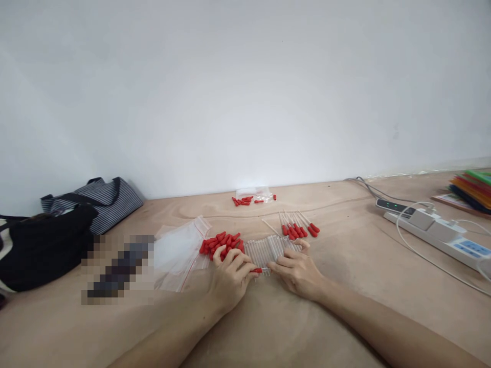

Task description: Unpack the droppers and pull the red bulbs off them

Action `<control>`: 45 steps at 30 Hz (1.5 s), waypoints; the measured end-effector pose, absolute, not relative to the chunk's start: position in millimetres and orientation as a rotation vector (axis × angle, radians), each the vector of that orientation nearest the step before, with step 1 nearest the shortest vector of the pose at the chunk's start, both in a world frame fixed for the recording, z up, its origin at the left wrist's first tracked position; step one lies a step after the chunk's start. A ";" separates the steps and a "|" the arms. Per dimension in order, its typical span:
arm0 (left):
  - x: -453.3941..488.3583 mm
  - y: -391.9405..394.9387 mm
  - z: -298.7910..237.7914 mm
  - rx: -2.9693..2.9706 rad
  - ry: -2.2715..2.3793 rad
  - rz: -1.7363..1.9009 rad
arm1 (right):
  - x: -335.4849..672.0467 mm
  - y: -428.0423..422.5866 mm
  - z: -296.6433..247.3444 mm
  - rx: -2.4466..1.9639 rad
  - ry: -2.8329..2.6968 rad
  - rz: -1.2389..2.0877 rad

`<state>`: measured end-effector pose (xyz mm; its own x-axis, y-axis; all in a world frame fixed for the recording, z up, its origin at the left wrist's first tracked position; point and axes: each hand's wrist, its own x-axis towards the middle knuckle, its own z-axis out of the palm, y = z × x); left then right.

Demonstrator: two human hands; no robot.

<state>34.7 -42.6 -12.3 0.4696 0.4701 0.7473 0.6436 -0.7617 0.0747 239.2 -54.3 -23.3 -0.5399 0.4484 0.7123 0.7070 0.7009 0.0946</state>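
Note:
My left hand (232, 273) pinches a red rubber dropper bulb (256, 270) between thumb and fingertips. Its opening faces right, towards my right hand (299, 271). That hand has thumb and fingers closed around a thin clear glass tube, mostly hidden by the fingers. Beneath and behind both hands lies a row of clear glass tubes (258, 251), side by side. A heap of loose red bulbs (220, 243) touches the back of my left hand. Beyond my right hand lie several droppers with bulbs fitted (297, 230), their thin stems pointing away.
Clear zip bags (178, 250) lie left of the bulbs. Another small bag (253, 193) with red-ended pieces is near the wall. A power strip (441, 235) with cables runs along the right. Dark bags (49, 245) and coloured folders (473, 189) stand at the sides.

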 end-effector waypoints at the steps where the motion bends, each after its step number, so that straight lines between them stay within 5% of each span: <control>1: 34.8 -43.1 -12.8 -2.500 -0.963 -1.160 | 239.4 -54.7 -22.7 -0.876 -2.233 -0.490; 45: 39.9 -46.0 -14.3 -2.489 -0.882 -1.123 | 227.2 -61.5 -28.5 -0.946 -2.261 -0.618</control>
<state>39.9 -46.0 -14.3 0.5137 0.4184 0.7491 0.6289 -0.7775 0.0029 227.2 -61.5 -28.5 -0.5628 0.4674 0.6817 0.7493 0.6368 0.1820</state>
